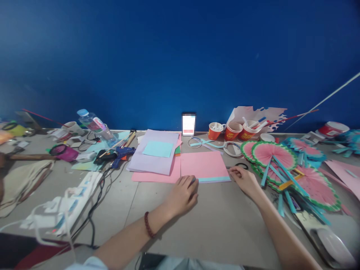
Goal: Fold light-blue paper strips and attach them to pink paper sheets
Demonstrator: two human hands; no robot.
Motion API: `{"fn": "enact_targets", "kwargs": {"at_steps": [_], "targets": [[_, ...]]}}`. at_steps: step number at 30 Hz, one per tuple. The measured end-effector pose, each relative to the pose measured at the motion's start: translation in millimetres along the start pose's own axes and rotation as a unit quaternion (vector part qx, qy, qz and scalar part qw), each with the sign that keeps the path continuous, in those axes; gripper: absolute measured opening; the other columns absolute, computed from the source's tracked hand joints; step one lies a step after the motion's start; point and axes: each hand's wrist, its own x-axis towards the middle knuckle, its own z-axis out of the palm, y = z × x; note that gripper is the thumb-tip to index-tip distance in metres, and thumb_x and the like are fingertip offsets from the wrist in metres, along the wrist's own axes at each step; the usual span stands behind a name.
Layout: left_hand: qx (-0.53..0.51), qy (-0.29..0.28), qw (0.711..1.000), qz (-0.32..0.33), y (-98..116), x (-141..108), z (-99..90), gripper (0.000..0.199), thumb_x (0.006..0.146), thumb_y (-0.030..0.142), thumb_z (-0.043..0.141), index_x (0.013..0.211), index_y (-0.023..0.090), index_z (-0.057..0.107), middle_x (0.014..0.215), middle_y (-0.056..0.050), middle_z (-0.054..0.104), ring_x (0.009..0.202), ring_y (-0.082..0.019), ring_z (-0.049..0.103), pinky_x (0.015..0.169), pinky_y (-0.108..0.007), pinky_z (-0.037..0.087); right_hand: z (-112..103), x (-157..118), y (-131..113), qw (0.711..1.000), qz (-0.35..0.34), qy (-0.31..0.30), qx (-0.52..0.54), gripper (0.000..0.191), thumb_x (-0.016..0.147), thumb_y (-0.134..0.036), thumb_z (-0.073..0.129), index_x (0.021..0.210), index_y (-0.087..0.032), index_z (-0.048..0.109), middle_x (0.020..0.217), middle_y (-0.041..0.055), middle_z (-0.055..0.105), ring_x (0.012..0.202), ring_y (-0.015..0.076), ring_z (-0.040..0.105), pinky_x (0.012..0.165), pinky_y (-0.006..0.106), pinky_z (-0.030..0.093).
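A pink sheet (204,165) lies flat in front of me, with a light blue strip (215,179) along its near edge. On the sheet's lower left corner rests my left hand (185,193), fingers curled and close together at the strip's left end; what they hold, if anything, is hidden. My right hand (242,179) is at the sheet's lower right corner, thumb and fingers pinched beside the strip's other end. Black-handled scissors (242,165) lie just behind it. Left of the sheet are a lilac sheet (153,163) and a smaller light blue paper (158,149), stacked over more pink paper.
Pink and green paper fans (274,155) pile up at the right, near a mouse (333,245). Paper cups (216,131) and a phone (188,124) stand along the blue wall. A power strip (77,202), cables, a glue gun and a bottle (98,127) occupy the left.
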Motion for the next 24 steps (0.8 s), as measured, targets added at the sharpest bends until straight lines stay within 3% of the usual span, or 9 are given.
{"fn": "enact_targets", "kwargs": {"at_steps": [6,18,22,24], "targets": [[0.0,-0.007,1.0,-0.003,0,0,-0.8,0.05,0.084,0.023,0.053,0.133,0.018,0.042,0.128,-0.014,0.049,0.118,-0.029,0.045,0.1,-0.047,0.04,-2,-2,-6,1.0,0.003,-0.012,0.01,0.025,0.07,-0.046,0.056,0.074,-0.022,0.063,0.063,0.0027,0.066,0.057,0.0185,0.061,0.058,0.028,0.047],[0.004,-0.014,1.0,-0.005,0,0,-0.6,0.051,0.085,0.023,0.052,0.135,0.017,0.041,0.129,-0.014,0.049,0.118,-0.03,0.044,0.099,-0.047,0.04,-4,0,-3,0.998,-0.032,-0.047,-0.02,0.019,0.068,-0.038,0.057,0.077,-0.022,0.061,0.058,-0.0016,0.058,0.052,0.0161,0.055,0.055,0.026,0.044],[0.002,-0.011,1.0,-0.007,1,0,-0.6,0.052,0.085,0.022,0.052,0.135,0.018,0.041,0.129,-0.014,0.049,0.118,-0.03,0.044,0.099,-0.047,0.04,-3,-3,-8,0.996,-0.055,-0.052,-0.043,0.019,0.073,-0.035,0.052,0.078,-0.021,0.063,0.061,0.0006,0.059,0.055,0.017,0.055,0.056,0.028,0.044],[0.0,-0.006,1.0,-0.005,1,0,-0.3,0.053,0.084,0.021,0.052,0.135,0.019,0.04,0.129,-0.014,0.049,0.118,-0.029,0.044,0.099,-0.048,0.04,0,-6,-14,0.993,-0.099,-0.026,-0.063,0.02,0.078,-0.034,0.051,0.081,-0.02,0.065,0.072,0.0053,0.064,0.066,0.02,0.059,0.065,0.031,0.047]]}}
